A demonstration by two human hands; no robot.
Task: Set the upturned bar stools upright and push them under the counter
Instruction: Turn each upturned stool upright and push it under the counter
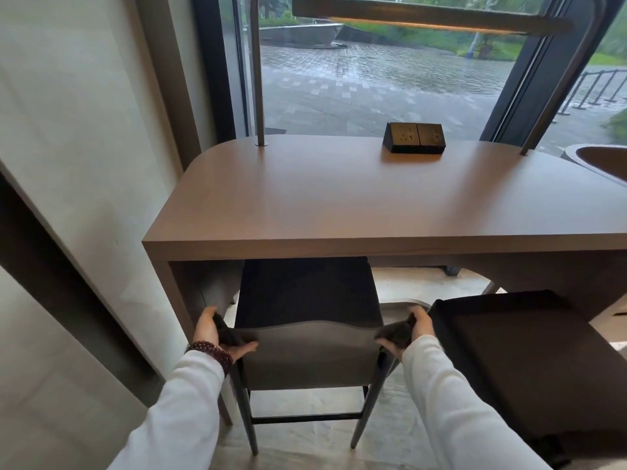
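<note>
Risk first: stool [307, 320] stands upright, seat partly under the counter [390, 205], backrest not yet in. We judge the main hazard is the curved backrest top meeting the counter's front edge if the push runs too far; clearance can't be read from this angle. Second hazard: our left fingers sit just beside the counter's left side panel [190, 300], so any drift to the left could pinch them against it. Third: an uneven push would yaw the stool toward the second stool [522, 361], which stands just beyond our right fingers, upright and mostly out from under the counter.

Hand pose: left hand [217, 335] wraps the backrest's left end, fingers curled over the top and forward, thumb lying along the rear face. Right hand [409, 332] mirrors it on the right end, fingers over the top, thumb behind. Both are closed on the backrest; how firmly, we cannot tell. Forearms in white sleeves run nearly parallel, wrists level, a bead bracelet [212, 352] on the left wrist.

Seat lies ahead of and between the fingers; stool legs drop straight below them onto the floor. Power socket block [414, 138] is well beyond the fingers on the countertop, not a factor.
</note>
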